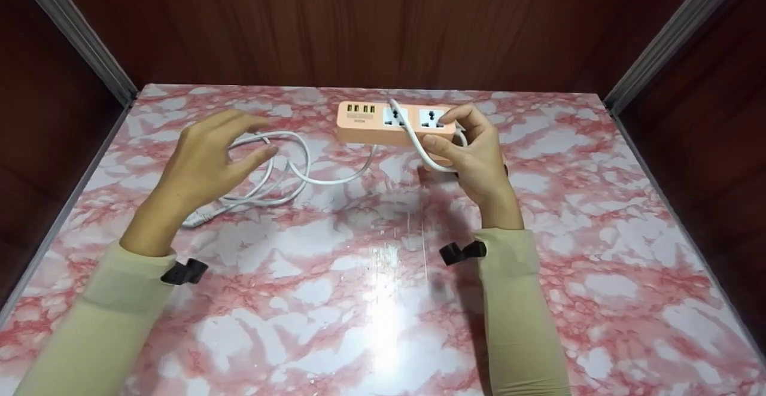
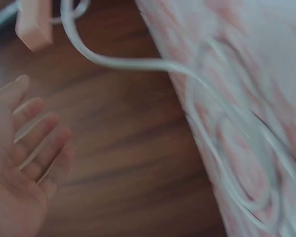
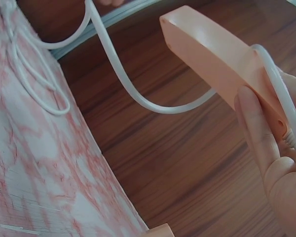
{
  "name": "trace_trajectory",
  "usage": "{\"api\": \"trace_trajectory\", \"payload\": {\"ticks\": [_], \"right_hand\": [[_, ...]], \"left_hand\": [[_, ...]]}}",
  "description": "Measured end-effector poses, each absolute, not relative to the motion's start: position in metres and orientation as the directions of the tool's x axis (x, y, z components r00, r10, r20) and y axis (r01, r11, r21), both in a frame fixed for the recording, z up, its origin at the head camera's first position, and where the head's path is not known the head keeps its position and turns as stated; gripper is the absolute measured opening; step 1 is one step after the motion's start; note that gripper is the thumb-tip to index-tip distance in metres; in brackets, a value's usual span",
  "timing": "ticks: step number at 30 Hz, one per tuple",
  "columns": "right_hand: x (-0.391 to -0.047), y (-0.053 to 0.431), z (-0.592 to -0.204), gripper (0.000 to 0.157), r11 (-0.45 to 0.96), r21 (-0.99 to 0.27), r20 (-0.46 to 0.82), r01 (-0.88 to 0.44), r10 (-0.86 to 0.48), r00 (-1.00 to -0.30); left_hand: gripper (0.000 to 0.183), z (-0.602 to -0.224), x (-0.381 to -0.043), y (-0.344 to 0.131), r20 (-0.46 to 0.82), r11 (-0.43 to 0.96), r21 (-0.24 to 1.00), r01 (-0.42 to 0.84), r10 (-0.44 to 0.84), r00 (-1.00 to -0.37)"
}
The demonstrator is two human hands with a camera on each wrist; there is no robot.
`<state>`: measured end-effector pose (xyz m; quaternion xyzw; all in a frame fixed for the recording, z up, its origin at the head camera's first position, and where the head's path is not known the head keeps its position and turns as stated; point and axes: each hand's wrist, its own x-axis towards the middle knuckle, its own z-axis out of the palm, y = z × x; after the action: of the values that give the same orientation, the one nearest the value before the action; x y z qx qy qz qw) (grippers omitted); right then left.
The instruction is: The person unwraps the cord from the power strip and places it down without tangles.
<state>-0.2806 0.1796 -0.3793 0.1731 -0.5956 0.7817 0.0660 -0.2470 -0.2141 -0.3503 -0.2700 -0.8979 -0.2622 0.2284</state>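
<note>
My right hand point(image 1: 482, 154) grips the right end of a peach-coloured power strip point(image 1: 365, 136), its thumb at the front side and fingers at the far edge. The strip is raised off the table, with USB ports and two white sockets showing. Part of its white cable point(image 1: 413, 136) crosses over the strip and loops round the held end. To the left, my left hand point(image 1: 206, 160) hovers over the loosely coiled cable. In the left wrist view the left hand point(image 2: 22, 168) holds nothing, fingers apart and slightly bent.
The cable's plug end point(image 1: 197, 219) lies on the pink-and-white marbled table point(image 1: 335, 252), below the left hand. Beneath the strip a small peach-coloured piece point(image 1: 440, 160) shows, mostly hidden; its kind is unclear. Brown wood-grain panels point(image 1: 359, 25) enclose the back and sides.
</note>
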Motion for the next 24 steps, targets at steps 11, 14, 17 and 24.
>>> {"api": "trace_trajectory", "payload": {"ticks": [11, 14, 17, 24], "right_hand": [[-0.283, 0.181, -0.380, 0.032, -0.283, -0.910, 0.343, -0.304, -0.101, -0.934], [-0.283, 0.182, -0.380, 0.032, -0.284, -0.909, 0.344, -0.304, -0.101, -0.934], [-0.282, 0.182, -0.380, 0.033, -0.284, -0.908, 0.348, -0.309, -0.098, -0.933], [-0.280, 0.181, -0.379, 0.032, -0.269, -0.916, 0.331, -0.297, -0.092, -0.939]], "left_hand": [[0.025, -0.343, -0.232, -0.143, 0.599, 0.664, 0.308, 0.681, 0.422, -0.681], [0.024, -0.347, -0.231, -0.126, 0.589, 0.659, 0.302, 0.688, 0.439, -0.679], [0.024, -0.353, -0.231, -0.112, 0.561, 0.676, 0.303, 0.671, 0.443, -0.699], [0.026, -0.366, -0.232, -0.093, 0.481, 0.735, 0.336, 0.589, 0.404, -0.778]]}}
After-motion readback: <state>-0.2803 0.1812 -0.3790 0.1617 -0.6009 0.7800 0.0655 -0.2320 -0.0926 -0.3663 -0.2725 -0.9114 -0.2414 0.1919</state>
